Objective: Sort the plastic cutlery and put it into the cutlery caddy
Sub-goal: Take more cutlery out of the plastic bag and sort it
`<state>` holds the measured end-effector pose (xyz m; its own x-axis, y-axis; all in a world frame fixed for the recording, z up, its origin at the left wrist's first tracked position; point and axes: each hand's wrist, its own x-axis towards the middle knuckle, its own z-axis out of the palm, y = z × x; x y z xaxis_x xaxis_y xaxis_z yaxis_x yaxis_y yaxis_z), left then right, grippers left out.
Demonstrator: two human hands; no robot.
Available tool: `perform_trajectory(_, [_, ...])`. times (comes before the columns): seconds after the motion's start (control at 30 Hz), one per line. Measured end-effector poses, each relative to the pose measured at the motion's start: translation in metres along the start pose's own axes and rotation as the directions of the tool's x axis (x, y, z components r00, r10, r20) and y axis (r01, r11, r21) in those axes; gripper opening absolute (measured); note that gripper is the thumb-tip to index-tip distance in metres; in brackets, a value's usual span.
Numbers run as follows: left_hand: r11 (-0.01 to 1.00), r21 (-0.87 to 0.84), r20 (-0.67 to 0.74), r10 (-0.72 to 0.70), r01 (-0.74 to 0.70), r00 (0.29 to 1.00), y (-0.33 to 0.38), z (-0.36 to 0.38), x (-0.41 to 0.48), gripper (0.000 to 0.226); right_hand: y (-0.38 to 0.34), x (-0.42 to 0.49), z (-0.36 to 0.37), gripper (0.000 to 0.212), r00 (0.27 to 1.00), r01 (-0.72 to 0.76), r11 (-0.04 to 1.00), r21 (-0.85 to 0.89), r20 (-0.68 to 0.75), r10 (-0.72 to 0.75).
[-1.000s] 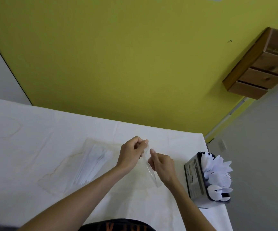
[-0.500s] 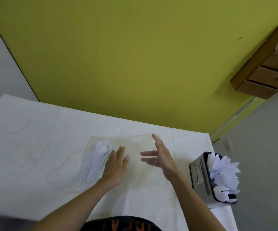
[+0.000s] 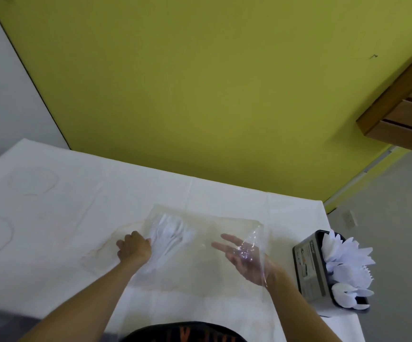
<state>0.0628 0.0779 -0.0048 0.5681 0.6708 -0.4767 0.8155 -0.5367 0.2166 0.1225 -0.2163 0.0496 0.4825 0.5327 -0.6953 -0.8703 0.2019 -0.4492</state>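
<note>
A clear plastic bag lies flat on the white table, with a bundle of white plastic cutlery at its left end. My left hand sits at that end with its fingers curled on the bag beside the bundle. My right hand is spread, palm up, at the bag's right end; shiny film lies over it, so it looks to be inside the bag's mouth. At the table's right edge stands the dark grey cutlery caddy, filled with white cutlery.
The white tablecloth carries faint ring stains at the left. A yellow wall rises behind the table. A wooden drawer unit hangs at the upper right. Grey floor lies right of the table, close to the caddy.
A second ago both hands pinched the bag's edge. The bag has since been laid flat; my left hand moved left to the cutlery end and curled, my right hand spread at the mouth.
</note>
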Motion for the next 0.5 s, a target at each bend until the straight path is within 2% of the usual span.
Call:
perform_trajectory(0.03, [0.997,-0.079,-0.009,0.027,-0.028,1.000,-0.001,0.000,0.001,0.035,0.004,0.003,-0.004,0.055,1.000,-0.020,1.000,-0.023,-0.019,0.020])
perform_trajectory(0.07, [0.983,-0.167,-0.020,0.074,-0.076,0.997,-0.002,0.000,0.000,0.029,0.008,0.007,-0.008,0.053,0.998,-0.043,0.998,-0.046,-0.045,0.041])
perform_trajectory(0.13, [0.936,-0.312,-0.036,0.163,-0.166,0.986,-0.002,-0.005,-0.010,0.021,0.018,0.013,-0.010,0.037,0.993,-0.074,0.994,-0.086,-0.099,0.065])
perform_trajectory(0.23, [0.897,-0.393,-0.060,0.193,-0.201,0.979,0.005,-0.016,-0.030,0.018,0.034,0.017,-0.004,0.028,0.986,-0.109,0.952,-0.285,-0.150,0.068])
perform_trajectory(0.3, [0.875,-0.414,-0.118,0.220,-0.250,0.968,0.013,-0.022,-0.043,0.018,0.041,0.018,0.002,0.041,0.976,-0.139,0.930,-0.339,-0.204,0.071])
perform_trajectory(0.37, [0.822,-0.441,-0.184,0.310,-0.360,0.933,0.024,-0.026,-0.058,0.017,0.046,0.017,0.003,0.056,0.970,-0.134,0.937,-0.322,-0.237,0.058])
perform_trajectory(0.5, [0.687,-0.433,-0.269,0.520,-0.584,0.811,0.049,-0.038,-0.087,0.020,0.046,0.017,0.006,0.076,0.967,-0.093,0.958,-0.271,-0.255,0.022])
